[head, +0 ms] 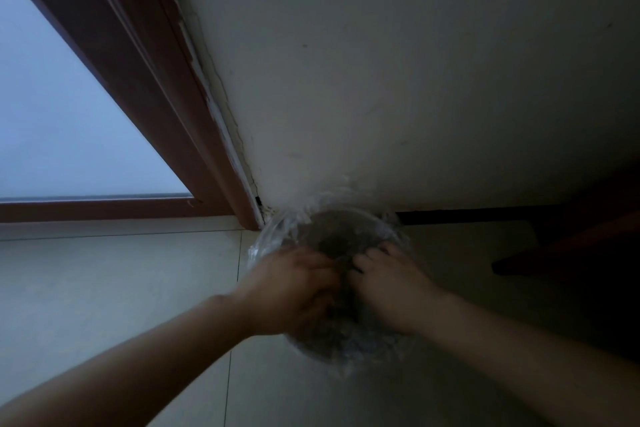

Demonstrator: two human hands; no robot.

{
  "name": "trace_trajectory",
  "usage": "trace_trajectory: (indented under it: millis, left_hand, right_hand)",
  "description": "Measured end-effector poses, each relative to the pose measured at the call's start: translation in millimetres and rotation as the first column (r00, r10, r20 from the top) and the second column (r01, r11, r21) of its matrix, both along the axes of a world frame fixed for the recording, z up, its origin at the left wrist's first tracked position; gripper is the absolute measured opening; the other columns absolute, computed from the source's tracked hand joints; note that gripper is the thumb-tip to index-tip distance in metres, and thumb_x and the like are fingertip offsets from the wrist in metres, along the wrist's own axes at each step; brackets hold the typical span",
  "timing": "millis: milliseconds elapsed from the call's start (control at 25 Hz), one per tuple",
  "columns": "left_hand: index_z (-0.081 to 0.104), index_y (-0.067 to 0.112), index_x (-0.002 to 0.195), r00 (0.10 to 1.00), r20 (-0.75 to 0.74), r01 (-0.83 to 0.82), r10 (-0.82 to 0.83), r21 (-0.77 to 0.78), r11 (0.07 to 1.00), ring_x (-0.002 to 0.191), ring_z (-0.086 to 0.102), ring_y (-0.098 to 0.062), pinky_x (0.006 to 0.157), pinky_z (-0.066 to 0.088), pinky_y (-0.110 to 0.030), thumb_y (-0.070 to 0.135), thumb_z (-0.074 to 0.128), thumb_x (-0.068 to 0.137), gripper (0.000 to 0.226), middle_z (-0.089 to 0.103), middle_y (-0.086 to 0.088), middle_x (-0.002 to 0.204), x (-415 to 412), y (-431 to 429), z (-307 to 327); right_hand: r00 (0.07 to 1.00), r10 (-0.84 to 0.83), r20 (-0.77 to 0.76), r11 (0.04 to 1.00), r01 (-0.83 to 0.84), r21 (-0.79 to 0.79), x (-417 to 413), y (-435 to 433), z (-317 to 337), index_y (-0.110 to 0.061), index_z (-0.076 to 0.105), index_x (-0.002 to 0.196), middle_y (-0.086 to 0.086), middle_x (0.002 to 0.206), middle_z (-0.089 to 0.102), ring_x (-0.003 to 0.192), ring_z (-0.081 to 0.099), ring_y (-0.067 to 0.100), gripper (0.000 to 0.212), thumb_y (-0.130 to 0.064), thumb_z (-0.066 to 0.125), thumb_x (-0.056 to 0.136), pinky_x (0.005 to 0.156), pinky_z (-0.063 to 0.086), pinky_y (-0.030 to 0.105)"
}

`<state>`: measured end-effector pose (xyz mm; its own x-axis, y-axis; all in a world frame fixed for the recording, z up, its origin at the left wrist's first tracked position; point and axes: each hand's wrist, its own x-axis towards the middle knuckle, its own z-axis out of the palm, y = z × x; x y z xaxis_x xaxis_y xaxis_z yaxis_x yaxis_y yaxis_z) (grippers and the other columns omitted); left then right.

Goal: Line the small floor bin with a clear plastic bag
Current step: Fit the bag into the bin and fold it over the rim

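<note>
A small round dark bin (341, 340) stands on the tiled floor against the white wall, beside the door frame. A clear plastic bag (277, 230) is draped over its rim and hangs into its opening. My left hand (294, 288) and my right hand (389, 282) are side by side over the near half of the bin. The fingers of both hands curl onto the bag at the middle of the opening. The light is dim and both hands are slightly blurred.
A brown door frame (194, 121) with a frosted glass pane (62, 121) rises at the left. The white wall (415, 80) stands right behind the bin. A dark piece of furniture (581, 246) sits at the right. Pale floor tiles (104, 288) lie around the bin.
</note>
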<state>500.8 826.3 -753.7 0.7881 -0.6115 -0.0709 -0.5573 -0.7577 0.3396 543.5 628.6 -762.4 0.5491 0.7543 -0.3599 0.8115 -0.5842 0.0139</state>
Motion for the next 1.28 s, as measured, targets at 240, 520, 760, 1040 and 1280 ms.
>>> trace_trajectory:
  millis: [240,520,760,1040,1280]
  left_hand:
    - [0.031,0.023,0.145,0.817,-0.056,-0.577,0.574,-0.074,0.813,0.133,0.039,-0.023,0.106,0.035,-0.041,0.03,0.046,0.096,0.052,0.035,-0.001,0.151,10,25,-14]
    - [0.021,0.026,0.147,0.803,-0.33,-0.554,0.496,-0.111,0.825,0.12,0.051,-0.022,0.092,0.04,-0.027,0.026,0.043,0.098,0.054,0.041,-0.008,0.146,18,31,-34]
    - [0.015,0.028,0.148,0.764,-0.31,-0.602,0.566,-0.028,0.798,0.082,0.062,-0.018,0.06,0.043,-0.017,0.029,0.034,0.1,0.051,0.065,-0.013,0.105,19,30,-43]
    - [0.018,0.034,0.147,0.72,-0.414,-0.67,0.557,-0.203,0.714,0.138,0.027,-0.024,0.108,0.03,-0.049,0.059,0.048,0.084,0.074,0.022,-0.001,0.155,5,41,-24]
    - [0.056,0.029,0.123,0.968,0.251,0.011,0.008,-0.074,0.997,0.126,0.046,-0.015,0.107,0.035,-0.043,0.054,0.05,0.09,0.042,0.058,0.004,0.129,-64,47,-29]
  right_hand:
    - [0.907,-0.418,-0.044,0.801,0.391,0.454,31,-22,-7,-0.008,0.042,0.138,0.015,0.142,0.043,0.127,0.043,0.034,0.06,-0.002,0.056,0.08,0.108,0.038,0.041]
    - [0.845,-0.368,-0.388,0.724,0.522,0.451,54,-34,-47,-0.015,0.031,0.144,0.012,0.148,0.037,0.134,0.038,0.026,0.065,-0.002,0.057,0.085,0.106,0.026,0.022]
    - [0.814,-0.402,-0.419,0.68,0.572,0.459,59,-37,-52,-0.013,0.043,0.136,0.017,0.135,0.048,0.128,0.043,0.03,0.064,0.006,0.057,0.076,0.104,0.034,0.028]
    - [0.765,-0.531,-0.366,0.622,0.645,0.444,44,-53,-26,-0.019,0.038,0.141,0.013,0.151,0.024,0.141,0.019,0.026,0.074,-0.042,0.071,0.079,0.113,0.017,0.029]
    - [0.998,0.056,0.043,0.906,-0.069,0.417,-24,-98,-15,-0.027,0.052,0.13,-0.001,0.137,0.055,0.131,0.043,0.019,0.054,-0.061,0.039,0.089,0.109,0.027,0.038]
